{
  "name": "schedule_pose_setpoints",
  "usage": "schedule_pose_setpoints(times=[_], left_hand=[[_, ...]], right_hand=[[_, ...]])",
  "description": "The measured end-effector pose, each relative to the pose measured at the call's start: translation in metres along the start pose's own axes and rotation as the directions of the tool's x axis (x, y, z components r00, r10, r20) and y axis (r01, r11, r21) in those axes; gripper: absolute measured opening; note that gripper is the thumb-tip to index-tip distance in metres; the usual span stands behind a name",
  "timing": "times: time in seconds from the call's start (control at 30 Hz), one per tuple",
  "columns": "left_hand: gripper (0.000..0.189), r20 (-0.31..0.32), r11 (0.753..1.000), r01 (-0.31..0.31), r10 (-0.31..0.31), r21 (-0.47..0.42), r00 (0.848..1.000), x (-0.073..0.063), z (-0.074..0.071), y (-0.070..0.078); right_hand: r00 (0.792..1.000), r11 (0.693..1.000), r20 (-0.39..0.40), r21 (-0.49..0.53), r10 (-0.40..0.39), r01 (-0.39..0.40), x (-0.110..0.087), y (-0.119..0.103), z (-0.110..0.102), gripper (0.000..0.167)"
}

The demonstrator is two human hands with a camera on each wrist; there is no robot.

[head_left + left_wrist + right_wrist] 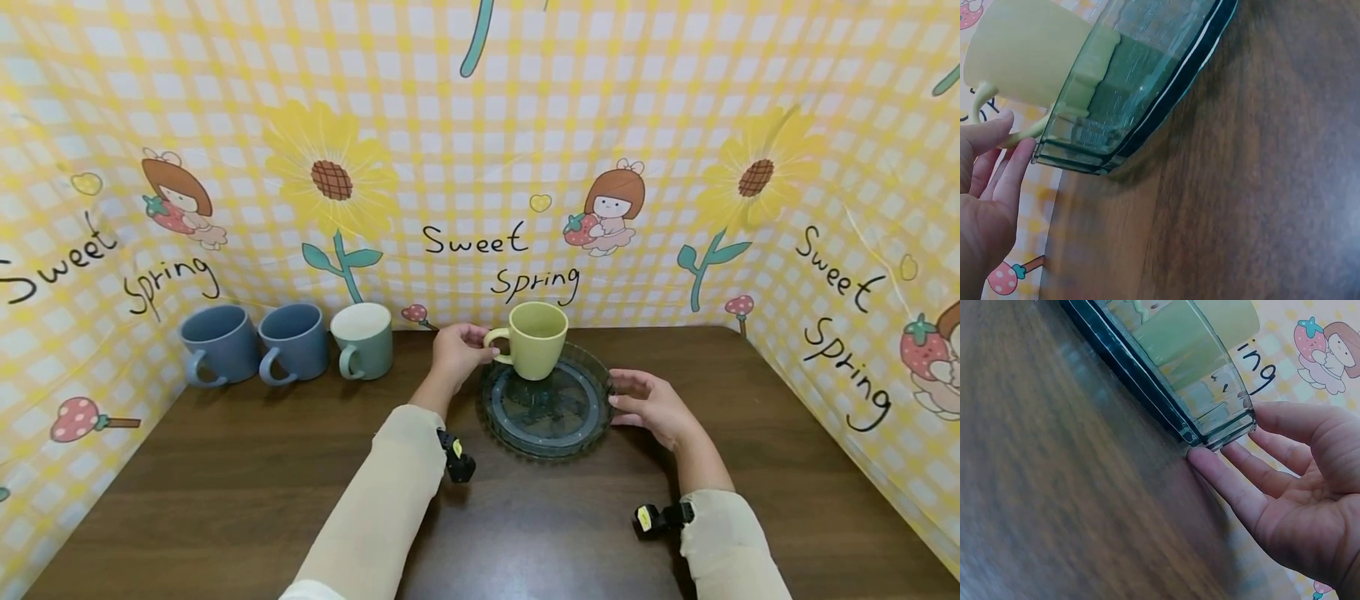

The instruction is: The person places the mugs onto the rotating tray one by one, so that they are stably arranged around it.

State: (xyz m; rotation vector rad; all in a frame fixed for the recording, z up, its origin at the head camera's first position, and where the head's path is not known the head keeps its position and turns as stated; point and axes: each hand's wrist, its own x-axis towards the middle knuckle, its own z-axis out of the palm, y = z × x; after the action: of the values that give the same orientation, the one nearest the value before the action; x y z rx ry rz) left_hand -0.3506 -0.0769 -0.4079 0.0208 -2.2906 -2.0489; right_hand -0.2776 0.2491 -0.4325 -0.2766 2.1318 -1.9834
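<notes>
In view now: the yellow mug (538,343), upright at the dish's (547,450) eleven o'clock, its lower part seen through the glass wall. Its handle (498,332), turned toward nine o'clock, is pinched between the thumb and fingers of the left hand (453,357). Over at three o'clock, the edge of the dish is gripped by the right hand (658,410), fingertips set at the rim and at the lower edge.

Whether the mug's base is touching the dish floor cannot be told; if it hangs just above, a sharp knock on the glass could be caused by an early release. A one-sided hold, this: with the weight hung out toward three o'clock, a tilt could be brought on. The rim at ten o'clock is crowded by the left fingers, so it could be snagged if the handle is let go. And by an uneven pull from the right hand, the dish could be dragged or tipped on the desk (262,500), mug and all. Little risk is run by the blue mugs (227,346), well apart toward nine o'clock.
</notes>
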Motion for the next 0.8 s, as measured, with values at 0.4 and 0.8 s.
schedule_pose_setpoints(times=[0.4,0.8], left_hand=[[0.036,0.038,0.999,-0.046,0.046,0.010,0.998,-0.010,-0.009,0.002],[0.031,0.030,0.999,-0.053,0.053,0.011,0.998,-0.019,-0.018,0.003]], right_hand=[[1.000,1.000,-0.015,-0.014,0.014,-0.014,0.000,-0.002,-0.004,0.058],[1.000,1.000,-0.011,-0.031,-0.001,0.001,0.004,-0.001,-0.011,0.054]])
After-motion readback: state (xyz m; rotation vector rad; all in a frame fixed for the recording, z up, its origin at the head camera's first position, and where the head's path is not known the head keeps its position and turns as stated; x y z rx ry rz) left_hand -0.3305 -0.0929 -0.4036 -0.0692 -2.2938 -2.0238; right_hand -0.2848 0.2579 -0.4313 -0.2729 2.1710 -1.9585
